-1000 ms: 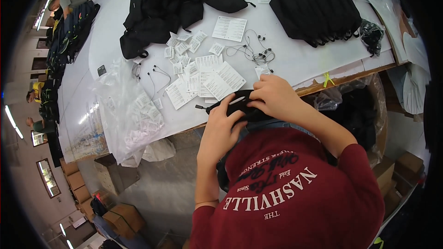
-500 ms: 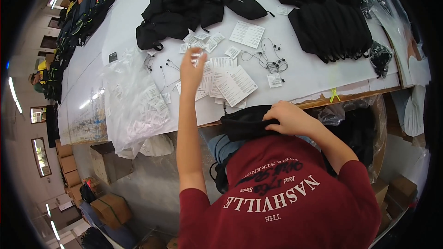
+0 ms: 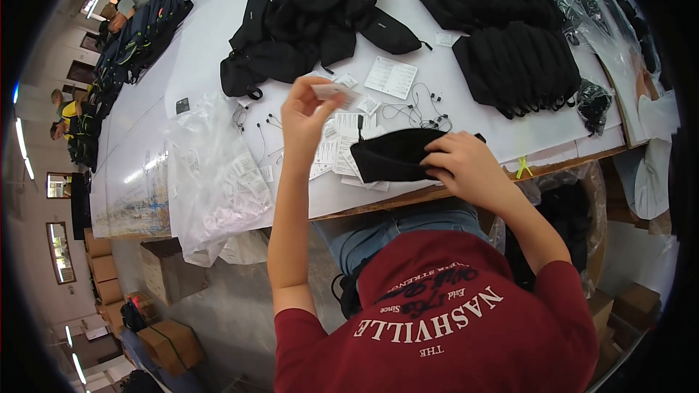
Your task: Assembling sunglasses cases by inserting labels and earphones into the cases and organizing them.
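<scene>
Between the thumb and fingers of my left hand (image 3: pixel 304 113) is a small white paper label (image 3: pixel 335 93), lifted above the table. My right hand (image 3: pixel 460 167) grips the right side of a black zippered pouch (image 3: pixel 393 159) at the table's front edge. The pouch lies tilted with its mouth gaping, and a zipper pull stands up at its left end. Printed white sheets (image 3: pixel 325 156) lie under and beside the pouch. Behind it are black cords (image 3: pixel 419 108) with small clips and another printed sheet (image 3: pixel 391 77).
A loose heap of black pouches (image 3: pixel 313 22) covers the far middle of the table. Neat rows of black pouches (image 3: pixel 517 69) sit at the right, beside a small bag of black cords (image 3: pixel 595 105). A clear plastic bag of labels (image 3: pixel 218 182) overhangs the left front edge.
My left hand has picked up a paper label from the pile. My right hand has brought the black pouch forward from my lap onto the table edge, and its mouth now shows open.
</scene>
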Motion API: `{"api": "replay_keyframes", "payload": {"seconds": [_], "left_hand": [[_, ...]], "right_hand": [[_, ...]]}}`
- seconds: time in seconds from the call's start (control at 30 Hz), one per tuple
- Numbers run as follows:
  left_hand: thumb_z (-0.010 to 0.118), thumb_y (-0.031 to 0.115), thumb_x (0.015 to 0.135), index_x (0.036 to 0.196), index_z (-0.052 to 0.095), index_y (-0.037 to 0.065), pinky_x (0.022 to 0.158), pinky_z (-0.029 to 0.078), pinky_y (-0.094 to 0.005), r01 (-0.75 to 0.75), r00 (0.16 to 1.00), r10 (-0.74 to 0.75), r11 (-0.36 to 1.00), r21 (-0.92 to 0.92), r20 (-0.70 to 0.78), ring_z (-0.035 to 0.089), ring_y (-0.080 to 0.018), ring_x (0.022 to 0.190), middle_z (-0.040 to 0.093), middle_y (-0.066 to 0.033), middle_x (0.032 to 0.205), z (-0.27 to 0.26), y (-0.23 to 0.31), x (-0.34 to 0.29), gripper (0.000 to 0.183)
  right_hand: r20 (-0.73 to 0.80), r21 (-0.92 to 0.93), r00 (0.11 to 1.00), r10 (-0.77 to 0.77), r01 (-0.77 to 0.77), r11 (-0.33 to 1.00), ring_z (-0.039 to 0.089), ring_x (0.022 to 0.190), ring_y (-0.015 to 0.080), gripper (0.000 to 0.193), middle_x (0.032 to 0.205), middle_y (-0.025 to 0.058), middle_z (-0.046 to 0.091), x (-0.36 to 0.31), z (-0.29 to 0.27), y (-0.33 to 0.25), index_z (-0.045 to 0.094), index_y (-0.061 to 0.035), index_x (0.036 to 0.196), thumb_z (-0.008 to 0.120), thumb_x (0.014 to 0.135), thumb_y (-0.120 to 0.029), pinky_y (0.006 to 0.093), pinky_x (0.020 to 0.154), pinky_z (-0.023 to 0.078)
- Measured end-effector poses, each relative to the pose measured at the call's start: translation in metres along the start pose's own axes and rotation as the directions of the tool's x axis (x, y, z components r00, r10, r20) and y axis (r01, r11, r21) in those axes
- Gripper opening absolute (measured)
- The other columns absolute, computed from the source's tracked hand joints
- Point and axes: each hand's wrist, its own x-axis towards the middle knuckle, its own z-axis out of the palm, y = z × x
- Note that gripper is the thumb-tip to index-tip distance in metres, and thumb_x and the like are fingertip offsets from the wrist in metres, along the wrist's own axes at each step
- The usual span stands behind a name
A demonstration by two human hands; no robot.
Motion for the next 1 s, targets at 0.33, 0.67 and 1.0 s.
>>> {"api": "replay_keyframes", "payload": {"seconds": [0.33,0.67,1.0], "left_hand": [[0.061,0.008,0.081,0.097,0.062,0.002,0.08,0.045,-0.026,0.095,0.964,-0.15,0.966,0.24,0.219,0.061,-0.0133,0.089,0.065,-0.0052,0.088,0.011,0.013,-0.022,0.017],[0.06,0.005,0.08,0.094,0.062,0.001,0.082,0.045,-0.0257,-0.019,0.949,-0.079,0.952,0.306,0.305,0.062,-0.0135,0.088,0.067,-0.0054,0.09,0.023,0.009,-0.028,0.014],[0.066,0.012,0.076,0.088,0.067,0.008,0.104,0.028,-0.0401,-0.353,0.918,0.087,0.623,0.698,0.386,0.045,-0.0262,0.121,0.059,-0.009,0.118,0.015,0.017,-0.032,0.013]], "right_hand": [[-0.033,-0.14,0.995,-0.093,0.088,0.986,0.059,0.083,0.0233,0.013,0.09,0.0057,0.064,0.039,0.009,-0.001,0.069,-0.0072,0.083,0.067,0.072,-0.012,0.0348,0.076,0.045],[-0.023,-0.118,0.996,-0.081,0.078,0.99,0.058,0.084,0.0233,0.013,0.091,0.0055,0.063,0.038,0.017,-0.003,0.068,-0.0067,0.083,0.067,0.072,-0.012,0.0353,0.076,0.044],[-0.055,-0.185,0.992,-0.11,0.098,0.978,0.057,0.089,0.0229,0.014,0.092,0.0059,0.063,0.039,0.02,-0.004,0.068,-0.007,0.084,0.065,0.071,-0.01,0.0349,0.079,0.043]]}}
